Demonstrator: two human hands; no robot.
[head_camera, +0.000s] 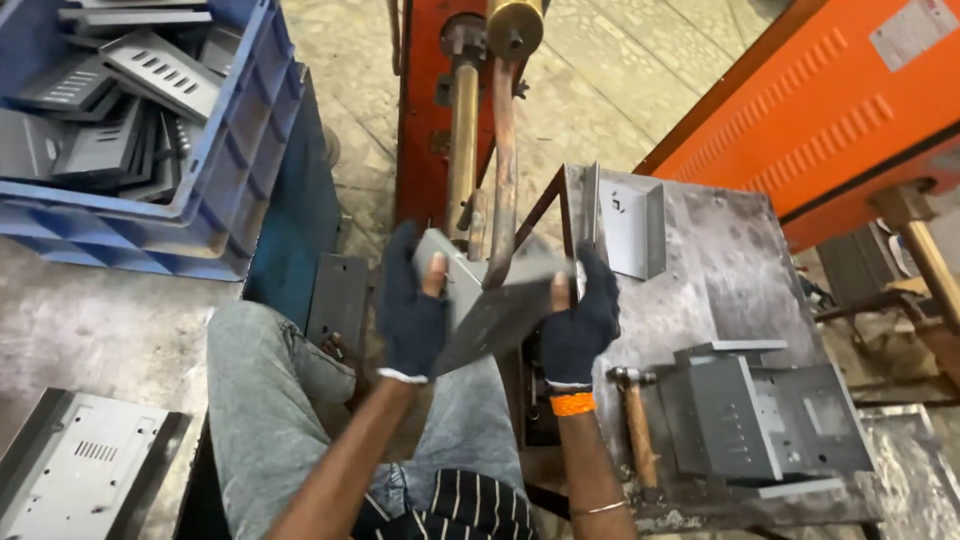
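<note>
Workshop floor, a steel table (740, 270) at right: both gloved hands hold one grey sheet-metal panel (500, 310).
Left hand (412, 305) and right hand (582, 315) are closed on its opposite ends; its long axis runs left to right under the copper electrode arm (503, 170).

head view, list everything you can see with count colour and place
bent sheet-metal panel: one, grey, held between both hands under the copper arm
copper arm: one, brownish, on the red machine, top centre
blue crate: one, top left, full of grey slotted panels
metal table: one, dull grey, right
small box-shaped part: one, grey, back of table
stacked brackets: several, grey, on table at right
hammer: one, wooden handle, table front
flat panel: one, light grey, floor bottom left
orange cabinet: one, top right
left hand: dark glove
right hand: dark glove, orange wristband
</note>
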